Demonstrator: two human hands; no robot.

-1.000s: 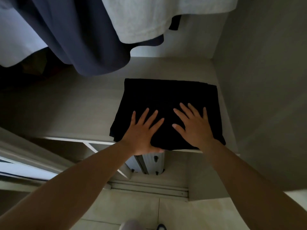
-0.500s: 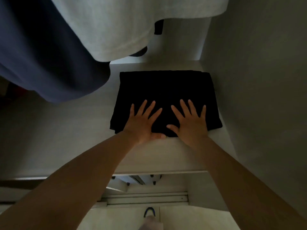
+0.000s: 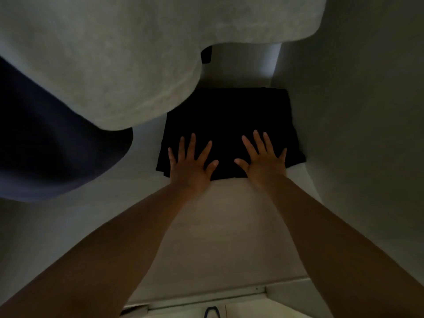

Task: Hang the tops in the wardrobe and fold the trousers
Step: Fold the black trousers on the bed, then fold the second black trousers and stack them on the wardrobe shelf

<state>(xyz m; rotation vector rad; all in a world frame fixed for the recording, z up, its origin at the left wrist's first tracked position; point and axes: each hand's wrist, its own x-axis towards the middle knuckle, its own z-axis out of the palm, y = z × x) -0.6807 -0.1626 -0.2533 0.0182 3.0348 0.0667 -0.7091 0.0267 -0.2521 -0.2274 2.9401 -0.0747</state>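
From the head view, the only angle on offer: the folded black trousers (image 3: 229,118) lie flat on the wardrobe shelf (image 3: 229,226), at the shelf's far end and snug against the side wall (image 3: 355,111) on the shelf's right. Both hands are down on them. The left hand (image 3: 190,166) presses the near left part of the fold and the right hand (image 3: 263,161) the near right part. The fingers (image 3: 192,143) on both are straight and spread, with nothing curled and nothing pinched. The heels of the palms sit at the near hem, partly on the bare shelf.

Over the shelf's left side hang a pale top (image 3: 103,65) and a navy top (image 3: 57,145) (the rail itself is out of shot).

As for handling, this looks like soft, light, limp cloth, and the shelf looks smooth, so the stack should slide easily under flat palms. The catch, I'd judge, is shear: push too hard and the top layer may creep over the ones below. To lift it, both hands should slip under the near edge, one at each side. A one-corner pinch would likely let the fold slump open. It's too dark to count the layers.
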